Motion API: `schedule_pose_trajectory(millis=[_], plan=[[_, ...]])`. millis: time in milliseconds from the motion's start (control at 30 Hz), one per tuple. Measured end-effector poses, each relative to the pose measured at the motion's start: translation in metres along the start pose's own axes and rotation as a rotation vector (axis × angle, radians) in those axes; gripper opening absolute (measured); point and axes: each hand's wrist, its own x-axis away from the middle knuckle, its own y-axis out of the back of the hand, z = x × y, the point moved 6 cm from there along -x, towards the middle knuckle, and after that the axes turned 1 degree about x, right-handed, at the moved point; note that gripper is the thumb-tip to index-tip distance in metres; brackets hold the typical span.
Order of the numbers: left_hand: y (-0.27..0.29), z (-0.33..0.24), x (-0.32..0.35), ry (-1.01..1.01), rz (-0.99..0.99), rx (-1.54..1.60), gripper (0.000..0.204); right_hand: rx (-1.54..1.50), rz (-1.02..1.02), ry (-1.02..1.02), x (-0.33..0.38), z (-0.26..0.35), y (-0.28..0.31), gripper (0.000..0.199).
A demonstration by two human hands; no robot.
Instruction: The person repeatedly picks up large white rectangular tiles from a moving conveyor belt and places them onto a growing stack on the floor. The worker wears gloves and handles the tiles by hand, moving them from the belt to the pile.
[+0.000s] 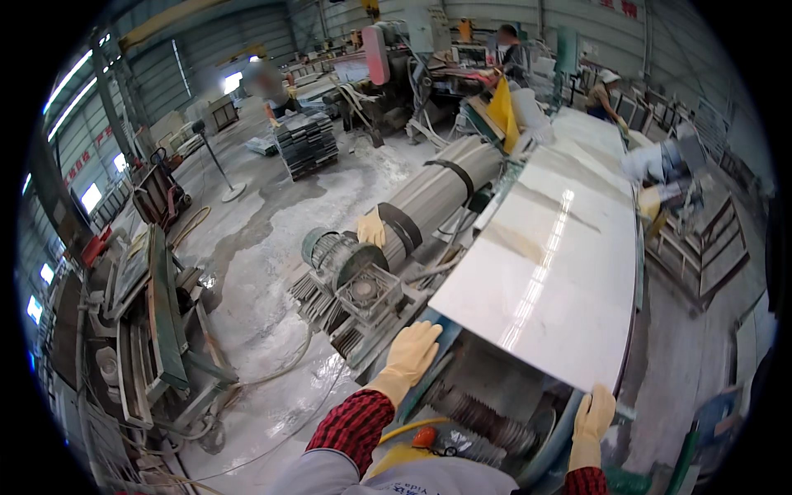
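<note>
Yellow-gloved left hand [410,351], at 6 o'clock: palm down, fingers together and flat on the machine frame [429,363], just beside the near left corner of the slab. Right hand [596,415], at 5 o'clock: gloved, fingers together, hooked over the slab's near right corner. Stone slab [553,264]: pale, glossy, faintly veined, long rectangle lying flat on the machine, running toward 12 o'clock. Red checked sleeves.

Factory hall: corrugated metal walls [206,49], bright windows [91,196], wet dusty concrete floor [256,247], stacked slabs [307,142]
</note>
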Motion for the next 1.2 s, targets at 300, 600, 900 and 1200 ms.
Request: schedule_pose_trajectory(millis=[300,600,900,1200], plan=[[-0.061,0.023,-0.092,-0.156,0.027,-0.094,0.048,0.157,-0.457,0.187,0.005,0.029,0.002,0.024],[-0.071,0.023,-0.082,-0.137,-0.029,-0.131,0.050,0.088,-0.365,0.129,0.001,0.024,0.010,0.026],[-0.066,0.021,-0.080,-0.157,-0.091,-0.134,0.043,-0.027,-0.278,0.105,-0.003,0.023,0.014,0.028],[-0.070,0.030,-0.081,-0.179,-0.012,-0.088,0.039,0.059,-0.491,0.191,-0.008,0.039,0.023,0.031]])
